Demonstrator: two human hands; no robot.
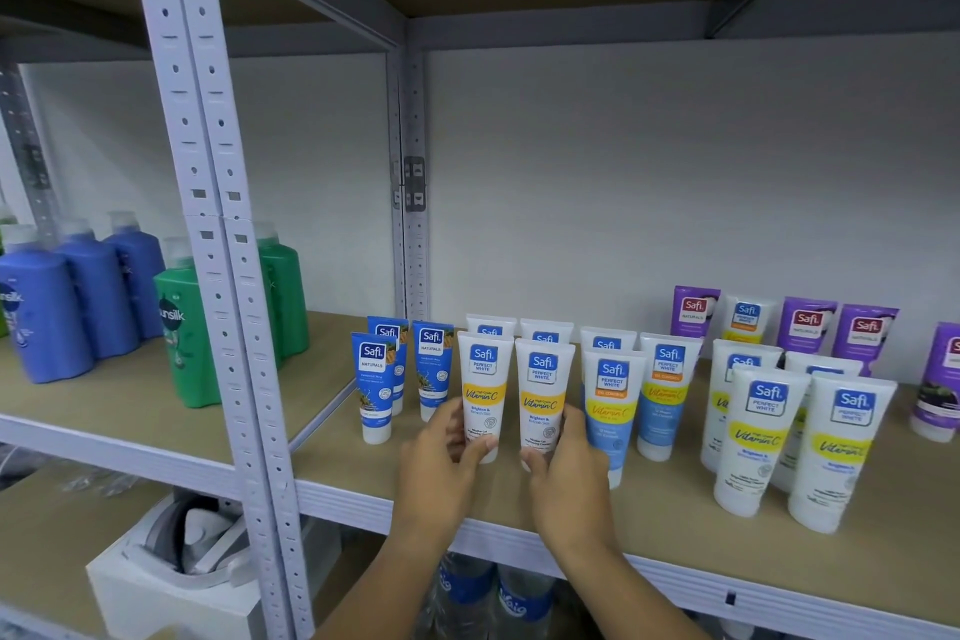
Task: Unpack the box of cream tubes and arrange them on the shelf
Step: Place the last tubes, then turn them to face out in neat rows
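Two white cream tubes with yellow Vitamin C bands stand cap-down at the front of the shelf [649,530]. My left hand [441,463] grips the left tube [484,379] near its base, thumb across the front. My right hand [569,473] grips the right tube [543,387] the same way. More white tubes stand in a row right behind them. No box is in view.
Three blue tubes [374,379] stand to the left, blue-banded white tubes [610,400] and larger white tubes [758,437] to the right, purple tubes [808,325] at the back. Shampoo bottles [187,327] fill the left bay past the grey upright [234,276]. Water bottles [467,592] sit below.
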